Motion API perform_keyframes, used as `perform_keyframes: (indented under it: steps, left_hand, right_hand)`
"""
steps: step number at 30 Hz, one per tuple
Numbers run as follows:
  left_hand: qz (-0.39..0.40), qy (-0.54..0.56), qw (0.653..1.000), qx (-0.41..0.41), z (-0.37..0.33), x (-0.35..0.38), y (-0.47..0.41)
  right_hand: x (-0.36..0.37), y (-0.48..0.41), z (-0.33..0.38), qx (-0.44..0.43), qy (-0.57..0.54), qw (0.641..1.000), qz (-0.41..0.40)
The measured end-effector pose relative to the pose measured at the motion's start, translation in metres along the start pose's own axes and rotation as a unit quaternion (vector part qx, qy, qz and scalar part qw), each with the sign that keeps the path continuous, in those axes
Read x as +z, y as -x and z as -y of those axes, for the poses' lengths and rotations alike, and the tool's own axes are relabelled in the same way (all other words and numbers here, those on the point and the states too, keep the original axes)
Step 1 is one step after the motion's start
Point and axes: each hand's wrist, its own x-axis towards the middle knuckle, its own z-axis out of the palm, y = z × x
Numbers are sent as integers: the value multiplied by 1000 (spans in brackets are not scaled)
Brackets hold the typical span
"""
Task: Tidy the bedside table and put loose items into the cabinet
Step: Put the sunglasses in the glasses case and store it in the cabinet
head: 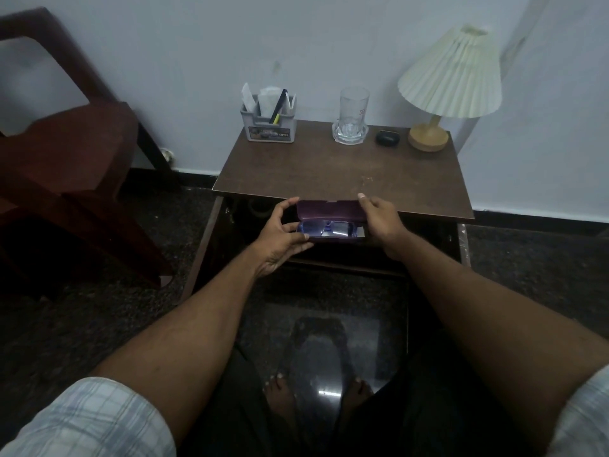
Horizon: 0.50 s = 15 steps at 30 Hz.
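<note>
Gripping the glasses case [329, 211], left hand [283, 229] and right hand [379, 222] hide its ends.

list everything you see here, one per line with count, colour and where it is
table: 1, brown, against the wall
organiser: 1, grey, table's back left
glass: 1, clear, table's back middle
coaster: 1, clear, under glass
box: 1, black, small, between glass and lamp
lamp: 1, cream shade, wooden base, table's back right
chair: 1, dark red, left of table
case: 1, purple, open, held before table's front edge
glasses: 1 pair, blue-tinted, inside case
left hand: 1, grips case's left end
right hand: 1, grips case's right end
</note>
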Motion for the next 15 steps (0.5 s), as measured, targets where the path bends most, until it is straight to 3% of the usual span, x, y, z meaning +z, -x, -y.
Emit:
perform_keyframes:
  steps: [15]
  left_hand:
    - [-23, 8, 1000, 16, 0, 3, 1]
  right_hand:
    - [1, 23, -3, 9, -27, 999, 38]
